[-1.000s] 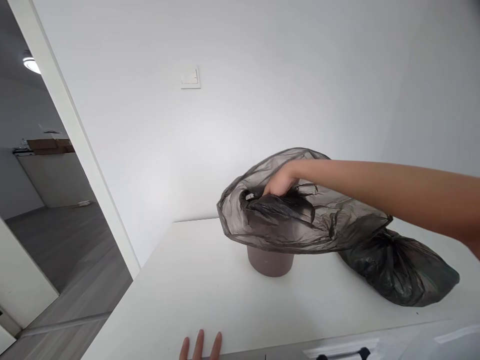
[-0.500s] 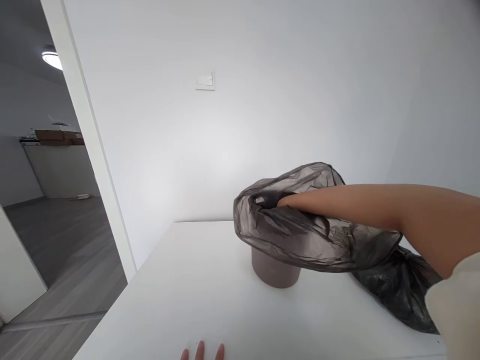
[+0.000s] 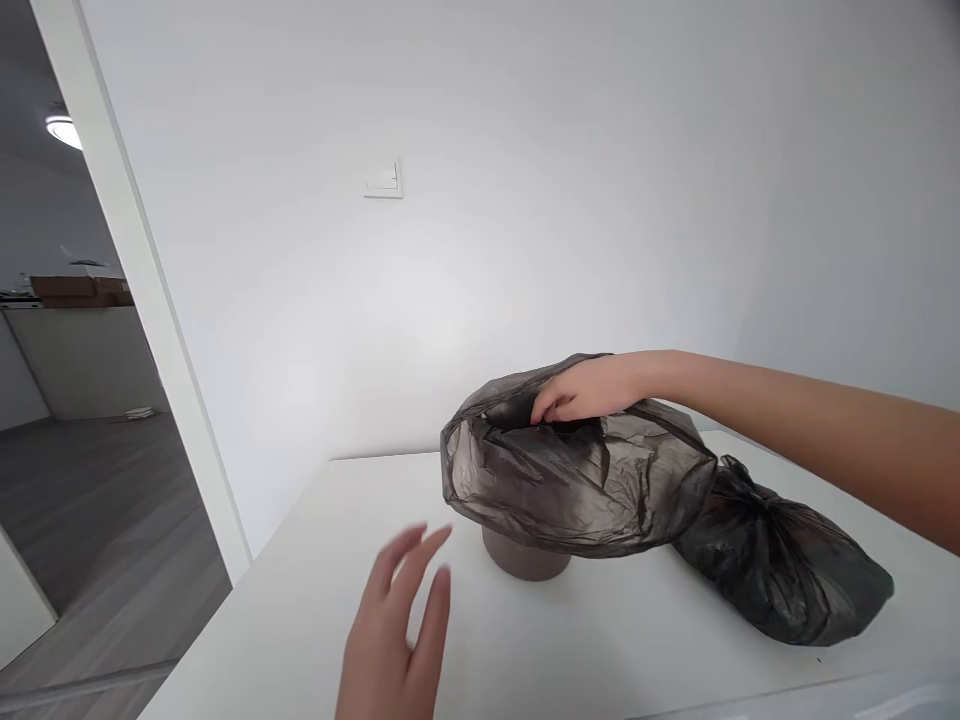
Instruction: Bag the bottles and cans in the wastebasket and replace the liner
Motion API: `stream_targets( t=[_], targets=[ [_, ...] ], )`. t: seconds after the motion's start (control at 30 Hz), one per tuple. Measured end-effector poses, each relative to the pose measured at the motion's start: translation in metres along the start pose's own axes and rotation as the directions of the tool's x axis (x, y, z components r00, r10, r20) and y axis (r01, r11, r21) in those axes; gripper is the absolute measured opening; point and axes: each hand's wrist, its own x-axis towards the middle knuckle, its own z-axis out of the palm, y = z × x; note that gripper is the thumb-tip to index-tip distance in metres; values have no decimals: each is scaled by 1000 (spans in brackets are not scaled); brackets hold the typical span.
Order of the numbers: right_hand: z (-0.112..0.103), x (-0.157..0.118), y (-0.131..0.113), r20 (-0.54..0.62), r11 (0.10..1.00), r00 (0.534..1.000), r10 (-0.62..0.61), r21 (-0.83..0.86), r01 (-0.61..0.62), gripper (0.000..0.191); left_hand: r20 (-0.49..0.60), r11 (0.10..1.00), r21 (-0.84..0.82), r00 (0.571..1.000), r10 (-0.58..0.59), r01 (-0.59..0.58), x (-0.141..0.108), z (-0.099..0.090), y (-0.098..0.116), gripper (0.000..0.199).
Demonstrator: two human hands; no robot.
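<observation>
A thin dark plastic bag (image 3: 585, 500) is draped over a brownish bin (image 3: 526, 558), whose lower part shows beneath it on the white table. My right hand (image 3: 589, 390) is at the bag's opening, fingers bent down together against the dark plastic; whether they pinch it is hidden. Left of the bin, my left hand (image 3: 401, 620) hovers above the table with its fingers apart and nothing in it. On the right lies a filled black bag (image 3: 787, 570), knotted at its top.
The white table (image 3: 300, 600) stands against a wall with a light switch (image 3: 384, 180). At the left a doorway opens on a room with brown boxes (image 3: 79, 290) on a cabinet. A clear item lies at the bottom right edge.
My right hand has risen out of the bag's opening and now shows. My left hand has come up from the bottom edge toward the bin. The view has shifted slightly right.
</observation>
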Motion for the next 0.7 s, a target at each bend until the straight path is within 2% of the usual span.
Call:
stream_targets(
  t=[0.1,0.13,0.2,0.27,0.37,0.47,0.53,0.6,0.7],
  targets=[
    [4,-20,20,-299,998,954,28,-40,-42,29,-124,983,-85,980,153,-164,71,11,34,33],
    [5,-21,29,-370,998,928,45,-19,-56,29,-138,978,-86,975,177,-190,94,16,42,31],
    [6,-14,49,-469,996,879,88,66,-65,30,-90,980,-67,979,182,-189,138,26,53,29],
    [7,-2,70,-491,978,857,154,197,-63,28,11,991,-47,992,124,-123,176,35,53,30],
    [14,19,99,-425,901,865,268,429,-68,24,158,993,-113,987,-13,32,219,44,40,30],
    [29,35,119,-326,750,839,436,646,-139,20,316,931,-264,935,-164,252,241,52,18,27],
    [42,41,126,-270,674,807,525,711,-201,20,381,883,-312,898,-221,350,245,58,3,29],
    [53,40,128,-242,648,788,567,722,-244,19,411,859,-316,874,-260,404,243,65,-11,33],
    [68,30,128,-199,629,789,582,725,-281,19,477,830,-285,822,-312,480,233,70,-28,31]
  ],
)
